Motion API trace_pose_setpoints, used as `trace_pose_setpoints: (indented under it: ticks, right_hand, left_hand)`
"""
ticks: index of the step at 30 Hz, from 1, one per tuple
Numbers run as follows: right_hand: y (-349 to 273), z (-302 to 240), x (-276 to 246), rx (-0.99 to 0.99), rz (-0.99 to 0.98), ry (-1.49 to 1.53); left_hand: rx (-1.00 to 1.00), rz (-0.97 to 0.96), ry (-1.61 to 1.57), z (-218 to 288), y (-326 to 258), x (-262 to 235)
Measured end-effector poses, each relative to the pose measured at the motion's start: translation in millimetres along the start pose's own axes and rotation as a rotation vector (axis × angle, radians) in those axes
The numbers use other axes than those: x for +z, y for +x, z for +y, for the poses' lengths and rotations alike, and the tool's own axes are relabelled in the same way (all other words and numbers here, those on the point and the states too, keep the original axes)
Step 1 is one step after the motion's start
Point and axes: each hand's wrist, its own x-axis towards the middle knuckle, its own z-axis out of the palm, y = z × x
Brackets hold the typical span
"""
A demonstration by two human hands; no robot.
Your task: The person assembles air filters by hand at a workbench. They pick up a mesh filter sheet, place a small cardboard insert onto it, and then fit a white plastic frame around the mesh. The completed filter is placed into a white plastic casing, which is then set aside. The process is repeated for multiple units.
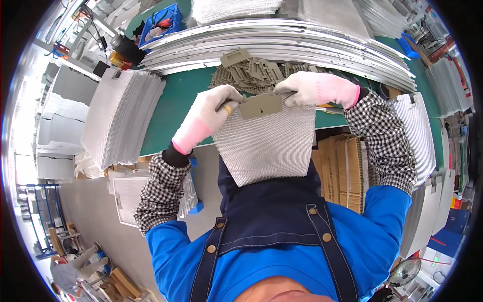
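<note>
A silvery metal mesh sheet [266,146] leans from the table edge against my front. Across its upper edge sits a grey-tan plastic bracket [260,106], flat with a small dark slot. My left hand [209,111], in a white and pink glove, pinches the bracket's left end, with a yellow band on one finger. Gloved the same way, my right hand [309,89] closes on its right end and touches the mesh. Fingertips partly hide both ends. Just beyond lies a pile of similar brackets [251,74], one larger piece [235,57] on top.
Long white metal strips [282,43] lie across the back of the green table [173,98]. Mesh sheets [118,116] stand stacked at left, with more mesh [415,133] at right. A blue bin [163,25] is far left. Cardboard [339,168] stands below the table. Another person [75,272] is lower left.
</note>
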Motion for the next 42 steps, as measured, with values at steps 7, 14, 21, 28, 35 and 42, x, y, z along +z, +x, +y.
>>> trace_pose_setpoints:
  ticks: [7,14,21,28,35,42]
  right_hand:
    - [-0.9,-21.8,-8.6,0.093,-0.050,-0.040]
    - [-14.0,-12.8,0.9,-0.048,0.062,0.111]
    - [-4.7,6.6,2.2,-0.093,0.114,0.017]
    - [-9.8,111.2,-17.4,0.211,0.556,0.067]
    - [-47.6,241.6,-6.3,0.687,0.616,-0.780]
    - [-62.3,246.5,-46.9,0.233,0.881,-0.273]
  left_hand:
    - [-0.121,-0.190,0.488,28.3,33.8,0.8]
    - [0.022,-0.425,0.483,42.8,58.2,2.9]
    - [0.085,-0.527,0.458,32.5,60.4,5.3]
    - [-0.490,-0.024,-0.544,-42.7,-8.9,-14.8]
    - [-0.371,0.469,-1.058,-83.5,-40.0,69.6]
    - [-0.477,0.562,-1.032,-70.0,-30.0,71.3]
